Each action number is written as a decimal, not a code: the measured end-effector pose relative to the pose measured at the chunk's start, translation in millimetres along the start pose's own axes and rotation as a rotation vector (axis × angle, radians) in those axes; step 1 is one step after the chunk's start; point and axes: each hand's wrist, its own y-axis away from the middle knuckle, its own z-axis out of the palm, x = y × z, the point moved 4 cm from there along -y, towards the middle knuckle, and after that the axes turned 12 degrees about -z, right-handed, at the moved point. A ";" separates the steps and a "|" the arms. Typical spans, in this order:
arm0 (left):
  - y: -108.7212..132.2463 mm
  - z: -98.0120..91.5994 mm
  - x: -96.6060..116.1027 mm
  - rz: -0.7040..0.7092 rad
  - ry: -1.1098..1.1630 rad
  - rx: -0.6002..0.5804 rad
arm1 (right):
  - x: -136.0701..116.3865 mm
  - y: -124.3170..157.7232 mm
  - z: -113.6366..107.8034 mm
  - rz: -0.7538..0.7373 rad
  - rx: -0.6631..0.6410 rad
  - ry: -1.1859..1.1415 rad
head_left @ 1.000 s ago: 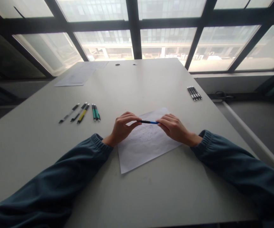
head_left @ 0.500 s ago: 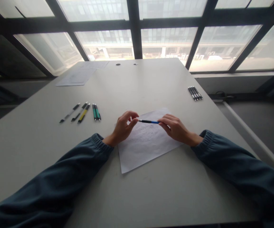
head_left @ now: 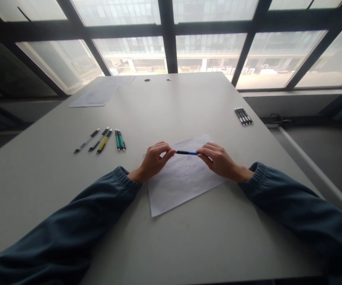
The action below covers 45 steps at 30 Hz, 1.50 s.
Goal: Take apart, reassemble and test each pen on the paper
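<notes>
A blue pen (head_left: 187,152) with a black grip lies level between my two hands, above a sheet of paper (head_left: 173,198) covered partly in faint marks. My right hand (head_left: 218,157) grips the pen's blue end between thumb and fingers. At the tip end, my left hand (head_left: 155,158) is closed, thumb and fingertips pinched on the pen's point. The very tip is hidden by those fingers. Left of the hands rest two green pens (head_left: 120,139), a yellow pen (head_left: 104,141) and two clear-barrelled pens with black ends (head_left: 87,141).
Several black pens (head_left: 243,116) lie side by side near the right edge of the white table (head_left: 171,245). More paper sheets (head_left: 96,93) are spread at the far left. Beyond the table stand large windows (head_left: 210,51) with dark frames.
The fingers of my left hand have closed from a loose curl onto the pen's tip. My right hand keeps its hold on the blue end.
</notes>
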 end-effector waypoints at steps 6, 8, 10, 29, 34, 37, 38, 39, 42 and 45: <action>0.8 -1.0 -2.0 0.039 -0.002 0.055 | 1.3 0.9 0.2 0.007 0.007 -0.003; 0.9 -1.2 -0.1 0.048 -0.005 0.057 | 1.2 0.9 0.2 0.008 0.009 -0.007; 1.1 -1.1 2.9 0.058 -0.008 0.050 | 0.8 0.7 0.0 0.011 0.013 -0.018; 1.4 2.0 -2.3 -0.071 -0.008 -0.071 | -2.3 -1.2 -0.4 -0.034 -0.001 -0.027; 1.4 1.6 -1.2 -0.048 -0.012 -0.065 | -2.6 -2.0 -0.3 -0.038 -0.009 -0.012; 0.9 1.2 -1.3 -0.021 -0.008 -0.046 | -2.8 -2.3 -0.7 -0.034 -0.007 -0.015; 0.8 0.9 -1.2 -0.009 -0.007 -0.034 | -2.8 -2.2 -0.9 -0.031 -0.004 -0.018; 0.8 0.7 -1.0 0.003 -0.005 -0.020 | -2.6 -2.0 -1.0 -0.027 -0.002 -0.021; 1.0 -0.2 0.3 0.030 -0.007 0.014 | -1.8 -1.2 -0.7 -0.010 -0.003 -0.033; 1.3 -0.7 2.8 0.039 -0.007 0.023 | -0.7 -0.3 0.0 0.007 -0.005 -0.044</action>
